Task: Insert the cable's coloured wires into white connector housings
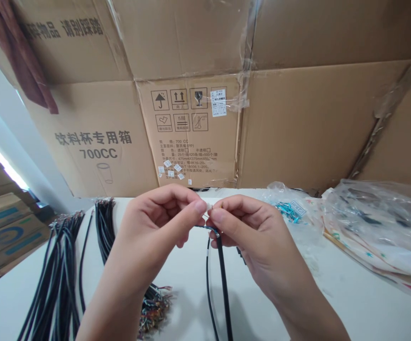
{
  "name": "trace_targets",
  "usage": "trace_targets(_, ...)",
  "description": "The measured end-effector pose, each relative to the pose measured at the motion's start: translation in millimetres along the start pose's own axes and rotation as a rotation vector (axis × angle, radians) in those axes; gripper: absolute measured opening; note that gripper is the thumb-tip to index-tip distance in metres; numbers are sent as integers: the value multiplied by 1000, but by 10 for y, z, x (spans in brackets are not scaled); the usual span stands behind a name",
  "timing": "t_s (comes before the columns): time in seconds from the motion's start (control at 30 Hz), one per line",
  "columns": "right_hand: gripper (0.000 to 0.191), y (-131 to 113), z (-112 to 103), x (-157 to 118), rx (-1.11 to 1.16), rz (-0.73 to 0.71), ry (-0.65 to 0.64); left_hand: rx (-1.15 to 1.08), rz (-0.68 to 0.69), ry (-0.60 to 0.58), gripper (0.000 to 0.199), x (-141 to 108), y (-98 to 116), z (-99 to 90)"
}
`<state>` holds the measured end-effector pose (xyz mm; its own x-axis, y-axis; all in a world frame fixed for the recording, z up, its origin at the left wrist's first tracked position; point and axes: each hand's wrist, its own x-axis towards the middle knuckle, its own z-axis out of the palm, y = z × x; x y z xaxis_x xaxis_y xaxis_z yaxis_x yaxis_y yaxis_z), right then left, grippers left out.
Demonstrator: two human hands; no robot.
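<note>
My left hand [152, 227] and right hand [251, 237] were curled almost shut, thumbs against forefingers, pinching a thin blue insulated wire [205, 227] at the end of a round black sheathed cable [223, 279], which hung toward 6 o'clock. The work in hand was at this wire end, and the next move called for both pinches to hold steady. A bundle of black sheathed cables [58, 279] lay at 8 o'clock, and a clear plastic bag [372, 213] lay at 2 o'clock.
</note>
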<state>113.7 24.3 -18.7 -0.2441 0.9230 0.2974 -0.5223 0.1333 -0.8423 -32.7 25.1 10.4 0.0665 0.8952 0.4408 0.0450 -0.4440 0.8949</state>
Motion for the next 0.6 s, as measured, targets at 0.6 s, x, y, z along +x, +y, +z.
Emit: trace_targets(0.6, 20, -94, -58, 14, 71, 79, -146, -14, -142, 96, 12, -48, 33, 74)
